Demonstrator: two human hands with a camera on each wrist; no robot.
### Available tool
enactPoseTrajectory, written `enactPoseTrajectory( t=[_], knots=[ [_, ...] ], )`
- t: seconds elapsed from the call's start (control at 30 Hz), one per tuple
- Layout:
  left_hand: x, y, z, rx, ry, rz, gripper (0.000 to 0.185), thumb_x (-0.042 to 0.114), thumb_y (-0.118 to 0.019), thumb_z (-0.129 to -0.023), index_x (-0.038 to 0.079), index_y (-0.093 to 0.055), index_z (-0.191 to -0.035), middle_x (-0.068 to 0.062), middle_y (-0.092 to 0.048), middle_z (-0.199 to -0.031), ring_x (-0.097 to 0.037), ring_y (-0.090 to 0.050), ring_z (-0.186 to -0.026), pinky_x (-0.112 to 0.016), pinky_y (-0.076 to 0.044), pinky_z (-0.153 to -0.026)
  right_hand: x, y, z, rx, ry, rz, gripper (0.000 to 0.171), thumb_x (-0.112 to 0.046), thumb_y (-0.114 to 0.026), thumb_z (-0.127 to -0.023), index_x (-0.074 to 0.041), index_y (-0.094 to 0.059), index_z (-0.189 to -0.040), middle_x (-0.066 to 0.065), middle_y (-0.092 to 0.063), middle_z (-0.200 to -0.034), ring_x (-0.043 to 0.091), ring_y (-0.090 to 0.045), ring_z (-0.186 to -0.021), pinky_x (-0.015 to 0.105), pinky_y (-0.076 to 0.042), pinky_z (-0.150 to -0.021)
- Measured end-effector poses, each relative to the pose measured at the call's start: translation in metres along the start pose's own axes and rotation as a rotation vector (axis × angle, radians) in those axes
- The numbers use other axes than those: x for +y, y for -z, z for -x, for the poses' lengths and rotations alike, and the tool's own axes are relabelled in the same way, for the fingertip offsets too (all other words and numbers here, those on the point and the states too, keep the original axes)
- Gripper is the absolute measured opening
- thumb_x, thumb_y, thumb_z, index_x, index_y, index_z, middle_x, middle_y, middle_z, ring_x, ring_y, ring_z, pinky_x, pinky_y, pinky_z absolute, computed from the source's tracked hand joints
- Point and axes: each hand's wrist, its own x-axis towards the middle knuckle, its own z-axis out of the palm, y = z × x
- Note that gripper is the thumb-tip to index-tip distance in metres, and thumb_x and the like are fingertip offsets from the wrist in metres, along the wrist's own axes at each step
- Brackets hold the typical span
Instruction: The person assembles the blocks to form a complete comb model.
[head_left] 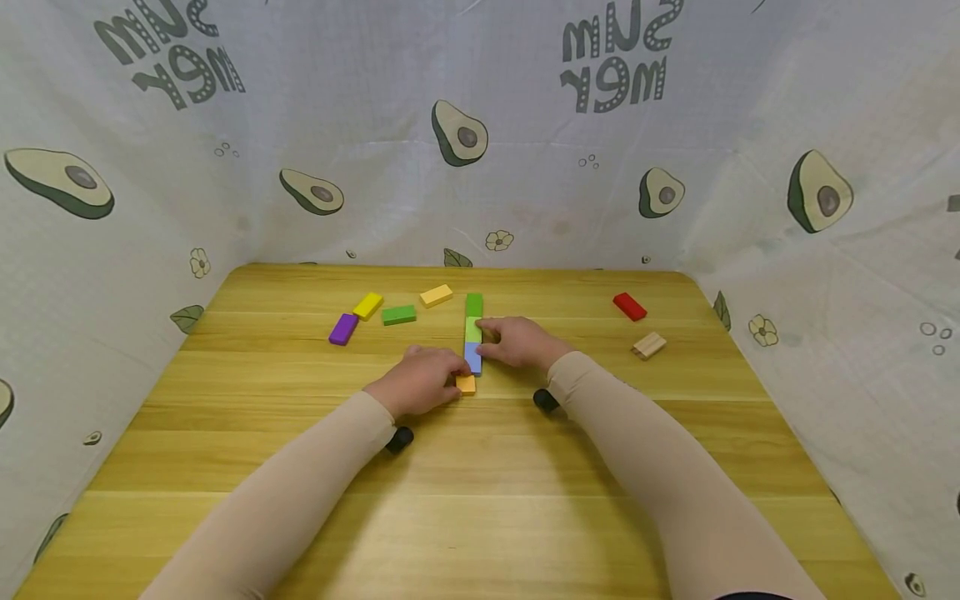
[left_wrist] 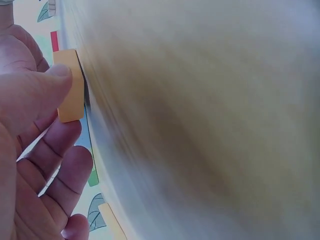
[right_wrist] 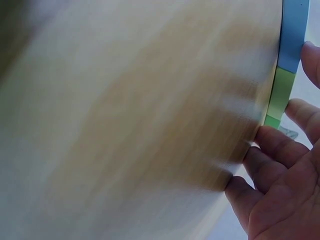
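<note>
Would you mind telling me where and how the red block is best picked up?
I'd pinch the red block at mid-length by its long sides, from above with the right hand, the nearer one: it is oblong, lies flat and slanted, and the wooden block sits apart, likely leaving finger room.

Orange block (left_wrist: 71, 102), gripped in my left hand (head_left: 422, 381): painted look, smooth, matt, evenly coloured. Blue block (right_wrist: 293, 35) and light green block (right_wrist: 281, 92), under the fingers of my right hand (head_left: 517, 342): same smooth, painted-looking finish. Red block (head_left: 629, 307), purple block (head_left: 343, 329), yellow block (head_left: 368, 306): solid colour, smooth faces. Plain block (head_left: 648, 345): bare-looking wood, streaked grain. Tabletop (head_left: 450, 517): wood-grained boards, smooth, soft sheen. Backdrop (head_left: 525, 200): thin printed cloth, matt, lightly creased. My sleeves (head_left: 300, 492): soft beige fabric, matt, wrinkled at the cuffs.
</note>
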Motion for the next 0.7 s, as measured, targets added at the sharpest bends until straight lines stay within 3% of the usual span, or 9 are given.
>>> enactPoseTrajectory(
  t=[0.17, 0.7],
  knots=[
    [-0.0001, -0.0010, -0.0024, 0.007, 0.005, -0.005, 0.028, 0.033, -0.065, -0.086, 0.025, -0.062, -0.113, 0.012, -0.060, -0.102, -0.005, -0.054, -0.094, -0.037, -0.031, -0.084, -0.0003, -0.0006, -0.0002, -0.002, -0.010, -0.001, 0.063, -0.053, -0.056, -0.087, -0.029, -0.037, -0.142, 0.003, -0.045, -0.142, 0.022, -0.040, -0.131, 0.044, -0.031, -0.108],
    [0.0006, -0.0011, -0.0060, 0.013, 0.031, -0.022, 0.028, 0.035, -0.064, -0.086, 0.026, -0.061, -0.113, 0.012, -0.060, -0.107, -0.007, -0.056, -0.100, -0.037, -0.032, -0.088, -0.0019, 0.0005, 0.0008, -0.031, -0.033, -0.012, 0.063, -0.053, -0.055, -0.087, -0.031, -0.036, -0.142, 0.001, -0.042, -0.144, 0.022, -0.038, -0.133, 0.044, -0.030, -0.109]
  ],
)
